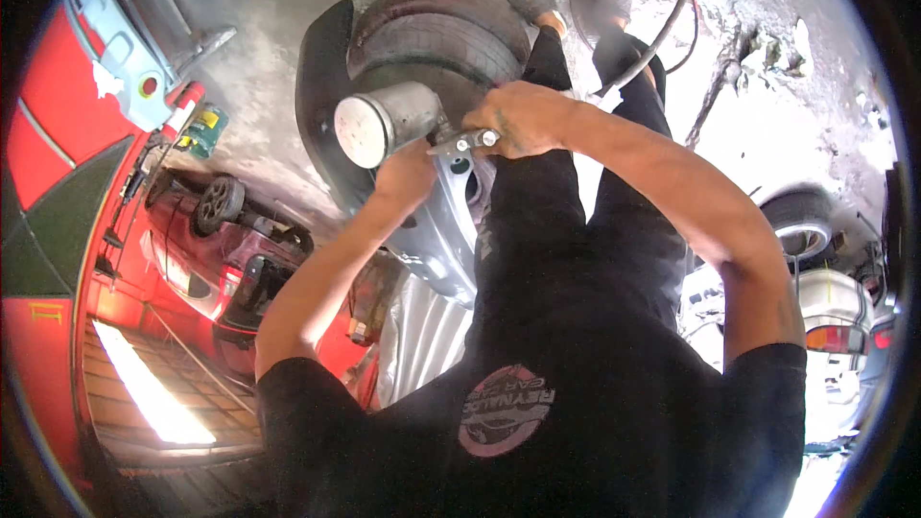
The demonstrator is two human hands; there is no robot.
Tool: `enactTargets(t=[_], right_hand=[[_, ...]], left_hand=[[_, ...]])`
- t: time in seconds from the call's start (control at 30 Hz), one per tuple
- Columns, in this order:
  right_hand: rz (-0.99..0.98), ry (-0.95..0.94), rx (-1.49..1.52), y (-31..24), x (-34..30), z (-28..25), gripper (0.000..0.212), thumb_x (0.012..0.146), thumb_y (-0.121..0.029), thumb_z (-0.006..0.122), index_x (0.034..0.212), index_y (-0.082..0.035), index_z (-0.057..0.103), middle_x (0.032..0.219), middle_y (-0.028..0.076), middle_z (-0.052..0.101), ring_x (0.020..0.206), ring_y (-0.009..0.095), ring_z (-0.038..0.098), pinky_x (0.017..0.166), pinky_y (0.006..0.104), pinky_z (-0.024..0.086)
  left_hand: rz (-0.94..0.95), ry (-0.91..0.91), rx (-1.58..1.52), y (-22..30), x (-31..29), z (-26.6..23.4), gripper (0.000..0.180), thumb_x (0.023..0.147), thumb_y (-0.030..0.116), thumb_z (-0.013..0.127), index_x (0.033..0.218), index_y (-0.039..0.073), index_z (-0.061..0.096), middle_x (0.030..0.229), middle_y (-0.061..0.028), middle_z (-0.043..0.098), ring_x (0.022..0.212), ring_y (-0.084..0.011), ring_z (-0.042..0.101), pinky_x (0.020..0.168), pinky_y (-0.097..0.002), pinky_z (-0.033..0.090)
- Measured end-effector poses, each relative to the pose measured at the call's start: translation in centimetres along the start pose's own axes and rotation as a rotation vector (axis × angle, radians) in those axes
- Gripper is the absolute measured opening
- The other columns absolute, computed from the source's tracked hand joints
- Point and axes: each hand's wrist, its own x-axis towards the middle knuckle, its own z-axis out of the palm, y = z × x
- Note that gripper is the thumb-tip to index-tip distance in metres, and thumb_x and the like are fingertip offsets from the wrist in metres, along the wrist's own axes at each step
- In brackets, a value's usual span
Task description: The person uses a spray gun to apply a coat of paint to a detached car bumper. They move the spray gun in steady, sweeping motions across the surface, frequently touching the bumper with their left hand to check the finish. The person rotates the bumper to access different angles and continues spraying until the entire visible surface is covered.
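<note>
A spray gun (449, 145) with metal adjusting knobs is held between my two hands, its silver cup (408, 113) tilted so the pale round lid faces left. My right hand (518, 122) is closed around the gun's handle side. Against the cup's lower side, my left hand (407, 173) grips the gun's front, most of its fingers hidden behind the cup. Just below the hands lies a glossy silver-grey car body part (436, 245) with round holes. Under and beyond it are a tyre (446, 43) and a dark curved panel (321, 105).
A hose (662, 36) loops over the floor near my feet and runs toward my right hand. Leftward are a red car (206, 249), a loose wheel (219, 204), a green box-shaped item (204, 129) and a light-blue panel (120, 62). Car parts (833, 312) are piled at the right.
</note>
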Motion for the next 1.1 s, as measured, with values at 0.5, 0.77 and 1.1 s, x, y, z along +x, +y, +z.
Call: enactTargets(t=[0.5,0.77,1.1], right_hand=[[0.029,-0.191,-0.050,1.3,-4.0,2.7,0.029,0.089,-0.030,0.079,0.107,-0.007,0.075,0.090,0.019,0.075,0.094,0.044,0.072,0.084,0.0543,0.056],[0.019,-0.087,-0.118,0.6,-3.5,-0.5,0.030,0.093,-0.032,0.079,0.111,-0.008,0.075,0.094,0.018,0.077,0.094,0.043,0.073,0.082,0.0535,0.057],[0.015,-0.049,-0.026,-1.0,-3.6,-0.5,0.028,0.093,-0.029,0.080,0.109,-0.008,0.075,0.094,0.018,0.076,0.094,0.043,0.072,0.081,0.0527,0.057]], left_hand=[[0.103,-0.281,-0.118,12.4,-3.0,10.1,0.060,0.108,0.033,0.051,0.152,-0.006,0.052,0.174,-0.0231,0.031,0.159,-0.0437,0.032,0.132,-0.0536,0.020],[0.114,-0.209,0.218,5.9,-0.1,6.5,0.041,0.097,0.017,0.058,0.131,-0.003,0.068,0.132,-0.0187,0.066,0.129,-0.0374,0.059,0.108,-0.0538,0.045],[0.094,0.017,0.281,6.9,-1.6,7.5,0.036,0.094,0.023,0.059,0.112,-0.005,0.074,0.127,-0.0270,0.067,0.125,-0.0475,0.059,0.116,-0.0612,0.038]])
